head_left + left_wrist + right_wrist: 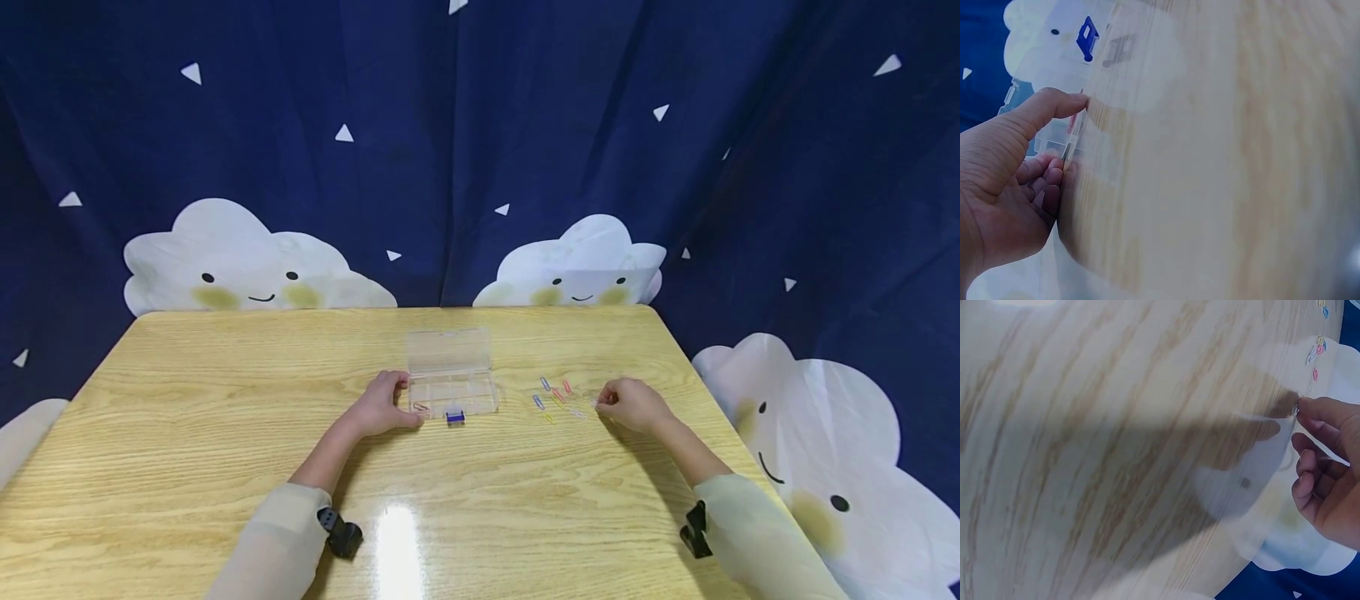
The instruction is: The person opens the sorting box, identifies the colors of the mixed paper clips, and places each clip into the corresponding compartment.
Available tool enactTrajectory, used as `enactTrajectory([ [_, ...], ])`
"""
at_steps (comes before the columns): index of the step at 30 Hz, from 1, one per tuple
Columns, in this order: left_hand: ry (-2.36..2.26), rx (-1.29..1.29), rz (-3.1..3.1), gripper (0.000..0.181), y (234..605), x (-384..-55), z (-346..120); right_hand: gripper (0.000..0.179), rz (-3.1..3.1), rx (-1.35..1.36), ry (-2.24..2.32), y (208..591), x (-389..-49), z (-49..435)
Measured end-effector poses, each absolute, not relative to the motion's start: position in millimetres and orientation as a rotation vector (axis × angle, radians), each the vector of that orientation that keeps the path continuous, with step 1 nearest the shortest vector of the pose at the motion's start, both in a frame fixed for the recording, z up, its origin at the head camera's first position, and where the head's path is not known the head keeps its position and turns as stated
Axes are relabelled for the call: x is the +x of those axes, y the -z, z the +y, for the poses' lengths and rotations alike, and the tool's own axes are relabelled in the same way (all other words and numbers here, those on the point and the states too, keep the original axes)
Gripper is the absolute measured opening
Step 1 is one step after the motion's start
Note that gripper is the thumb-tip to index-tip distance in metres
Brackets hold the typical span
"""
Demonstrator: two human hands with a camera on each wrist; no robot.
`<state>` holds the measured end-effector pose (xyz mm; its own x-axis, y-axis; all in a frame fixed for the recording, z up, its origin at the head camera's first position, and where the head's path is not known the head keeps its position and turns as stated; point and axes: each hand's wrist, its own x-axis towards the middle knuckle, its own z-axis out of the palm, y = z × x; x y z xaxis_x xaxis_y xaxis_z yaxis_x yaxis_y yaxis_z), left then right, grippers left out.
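1. so we steadied the clear organizer box [452, 393] at mid-table with our left hand [384, 406], fingers curled on its left end; lid open, a couple of paper clips inside.
2. only the head view showed the loose coloured paper clips [557, 397] beside it.
3. our right hand [632, 404] pinched a pale clip [1295, 410].
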<state>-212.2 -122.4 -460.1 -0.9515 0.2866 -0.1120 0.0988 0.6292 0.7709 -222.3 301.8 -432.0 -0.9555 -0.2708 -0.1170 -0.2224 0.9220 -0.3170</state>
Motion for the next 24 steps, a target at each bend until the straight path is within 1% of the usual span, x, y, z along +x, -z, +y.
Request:
enactTrajectory([
  [11, -1.227, 0.314, 2.626, 0.078, 461, -212, -122, 0.01, 2.973, -0.418, 0.248, 432, -222, 293],
  [24, -1.24, 0.316, 2.616, 0.078, 462, -212, -122, 0.01, 3.011, -0.432, 0.19, 434, -223, 290],
])
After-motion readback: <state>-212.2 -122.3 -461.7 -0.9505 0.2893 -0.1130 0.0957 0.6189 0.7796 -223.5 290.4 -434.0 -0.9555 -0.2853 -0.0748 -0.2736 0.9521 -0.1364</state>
